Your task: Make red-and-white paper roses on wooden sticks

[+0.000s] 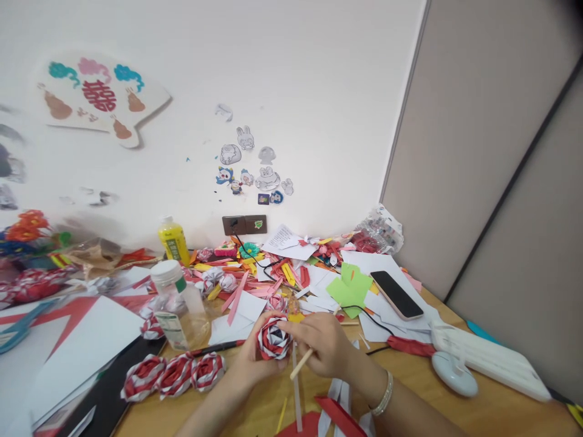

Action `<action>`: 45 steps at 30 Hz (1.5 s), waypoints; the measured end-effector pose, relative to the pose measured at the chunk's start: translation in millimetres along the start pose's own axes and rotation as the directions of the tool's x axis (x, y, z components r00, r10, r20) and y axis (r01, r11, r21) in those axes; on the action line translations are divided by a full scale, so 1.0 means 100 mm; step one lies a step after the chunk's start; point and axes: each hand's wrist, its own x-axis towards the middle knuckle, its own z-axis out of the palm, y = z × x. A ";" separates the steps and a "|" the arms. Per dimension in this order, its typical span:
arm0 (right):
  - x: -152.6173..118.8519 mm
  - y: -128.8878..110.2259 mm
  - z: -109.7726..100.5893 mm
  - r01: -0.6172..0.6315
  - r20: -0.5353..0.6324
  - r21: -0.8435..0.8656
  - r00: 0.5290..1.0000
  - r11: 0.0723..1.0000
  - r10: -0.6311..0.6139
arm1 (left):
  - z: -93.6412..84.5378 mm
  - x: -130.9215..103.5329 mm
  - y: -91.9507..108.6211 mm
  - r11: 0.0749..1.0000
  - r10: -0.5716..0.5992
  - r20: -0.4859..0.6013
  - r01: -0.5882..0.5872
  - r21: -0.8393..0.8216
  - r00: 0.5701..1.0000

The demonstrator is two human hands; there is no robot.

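In the head view, my left hand [255, 352] is wrapped round a red-and-white folded paper ball [272, 340] that looks like a woven rose with a dark centre. My right hand [325, 345] grips a light wooden stick [301, 364] slanting across the fingers. Its index finger touches the right side of the ball. A narrow white paper strip [297, 394] hangs below, between the hands. Left of my left hand lie several similar red-and-white paper balls [175, 376] in a row. Red paper pieces [339, 416] and white strips lie by the table's front edge.
A clear plastic jar [184, 309] and a yellow bottle [173, 241] stand on the left. Coloured paper scraps [291, 273] cover the back of the table [396, 388]. On the right lie a phone [396, 295] and a white lamp [492, 358]. Blue scissors [27, 325] rest far left.
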 end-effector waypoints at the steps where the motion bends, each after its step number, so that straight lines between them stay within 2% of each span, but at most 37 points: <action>1: 0.00 0.00 0.00 -0.010 -0.001 0.019 1.000 1.000 0.010 | 0.00 0.00 0.00 1.000 -0.001 0.003 0.001 0.003 1.000; 5: 0.01 0.01 -0.01 -0.017 -0.014 0.048 1.000 0.999 0.017 | 0.01 -0.01 -0.01 1.000 0.012 -0.006 -0.012 0.010 1.000; 11: 0.05 -0.04 -0.08 0.097 -0.042 -0.120 0.994 0.988 -0.103 | -0.01 -0.01 -0.02 1.000 -0.012 0.018 0.012 0.010 1.000; 15: 0.07 -0.06 -0.10 0.120 -0.010 -0.169 0.992 0.978 -0.123 | 0.00 -0.02 -0.01 0.999 -0.008 0.053 0.006 0.038 0.999; 23: 0.10 -0.10 -0.08 0.154 0.064 -0.345 0.988 0.926 -0.141 | 0.10 -0.06 0.12 0.997 -0.035 0.023 0.033 0.076 0.999; 28: 0.09 -0.11 -0.09 0.189 0.040 -0.312 0.982 0.931 -0.186 | 0.07 -0.05 0.11 0.997 -0.018 0.024 0.016 0.076 1.000; 36: 0.07 -0.12 -0.07 0.260 0.068 -0.293 0.966 0.920 -0.251 | 0.11 -0.02 0.11 0.995 0.023 -0.051 -0.017 0.102 0.998; 41: 0.05 -0.09 -0.08 0.203 0.034 -0.275 0.979 0.940 -0.201 | 0.06 -0.02 0.07 0.995 0.062 -0.054 -0.058 0.081 0.997; 45: 0.00 -0.03 -0.04 0.115 -0.024 -0.191 0.992 0.975 -0.122 | 0.00 -0.01 0.05 0.992 0.096 -0.052 -0.092 0.086 0.994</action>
